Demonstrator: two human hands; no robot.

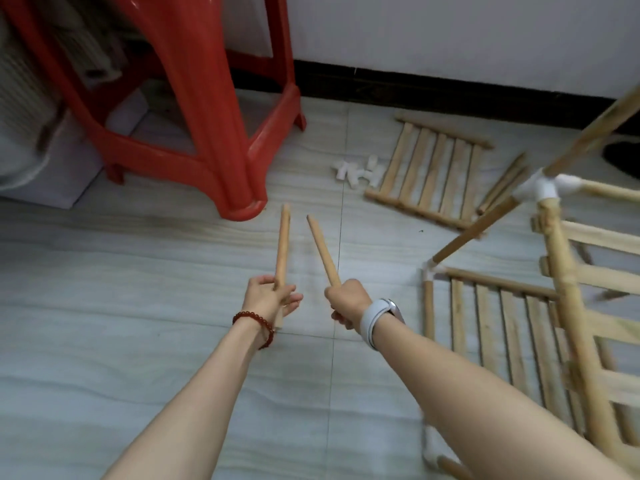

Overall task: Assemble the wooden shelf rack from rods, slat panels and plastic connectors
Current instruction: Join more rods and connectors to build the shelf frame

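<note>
Left hand point(273, 296) and right hand point(346, 301) each grip rod, fingers curled — next, fit rods into connectors point(356, 173), far right.

two bare forearms reach into view from the bottom edge, with no sleeves showing on either. the left hand point(268, 294) has a bracelet point(256, 323) of small, round, dark red beads strung in a single loop around the wrist. the right hand point(348, 301) has a watch point(381, 318) on its wrist, with a wide, smooth, pale grey band and a rounded case that shows a darker edge at the side.
</note>
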